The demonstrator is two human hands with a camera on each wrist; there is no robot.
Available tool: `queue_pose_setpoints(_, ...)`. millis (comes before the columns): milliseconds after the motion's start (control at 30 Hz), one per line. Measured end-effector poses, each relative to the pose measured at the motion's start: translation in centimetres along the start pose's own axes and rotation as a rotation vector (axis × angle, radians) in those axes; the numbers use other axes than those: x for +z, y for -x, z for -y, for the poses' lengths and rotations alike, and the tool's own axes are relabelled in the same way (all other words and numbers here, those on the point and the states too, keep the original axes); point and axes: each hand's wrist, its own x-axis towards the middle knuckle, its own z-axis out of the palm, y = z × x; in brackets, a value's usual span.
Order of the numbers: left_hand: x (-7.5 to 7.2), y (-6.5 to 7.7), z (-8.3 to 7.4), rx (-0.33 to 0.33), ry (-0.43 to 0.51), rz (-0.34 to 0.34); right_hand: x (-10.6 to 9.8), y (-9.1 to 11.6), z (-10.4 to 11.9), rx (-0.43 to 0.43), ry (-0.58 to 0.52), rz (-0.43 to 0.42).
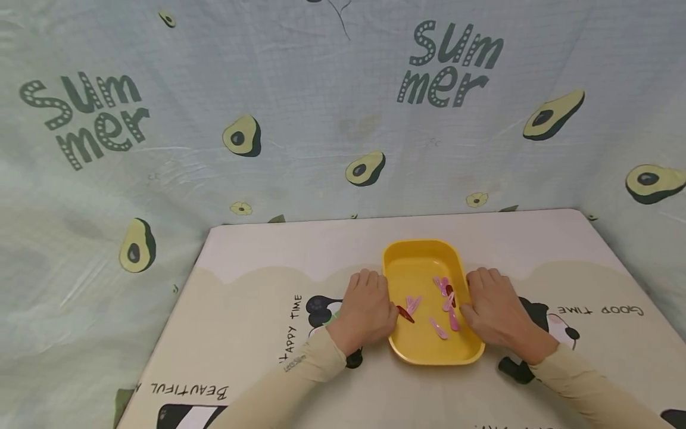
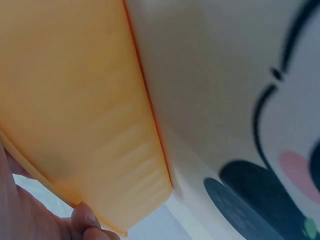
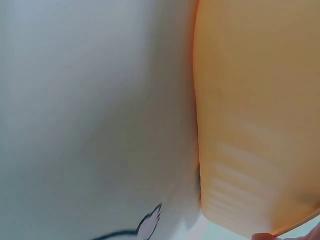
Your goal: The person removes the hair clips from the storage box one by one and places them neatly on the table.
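Note:
A yellow plastic tray [image 1: 420, 348] with rounded corners lies on the table between both hands. Several small pink hair clips [image 1: 438, 329] are scattered on its floor, along with a dark red clip [image 1: 405, 314] by the left wall. Another dark red clip lies among the pink ones near the right wall. My left hand [image 1: 370, 310] grips the tray's left rim, and my right hand [image 1: 493, 304] holds the rim opposite. In the left wrist view, fingers [image 2: 85, 217] curl at the rim above the tray's outer wall [image 2: 90, 100]. Only a fingertip [image 3: 262, 236] shows in the right wrist view.
A pale table mat [image 1: 257, 256] printed with cartoon figures and lettering covers the tabletop. Behind and beside it hangs a light curtain [image 1: 300, 89] with avocado prints. The table's far edge runs just beyond the tray.

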Motion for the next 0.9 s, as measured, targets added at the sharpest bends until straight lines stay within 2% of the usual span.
queue_pose_setpoints(100, 0.0, 0.4, 0.4, 0.000, -0.006, -0.018, 0.3, -0.2, 0.3, -0.003, 0.004, 0.000)
queue_pose_setpoints(333, -0.2, 1.0, 1.5, -0.030, 0.038, 0.034, 0.4, -0.7, 1.8, 0.004, 0.010, 0.013)
queue_pose_setpoints(733, 0.0, 2.1, 3.8, -0.032, 0.068, -0.028, 1.0, -1.8, 3.8, -0.003, 0.006, 0.018)
queue_pose_setpoints(900, 0.0, 2.4, 4.6, -0.032, 0.073, -0.032, 1.2, -2.1, 4.5, -0.011, 0.005, 0.016)
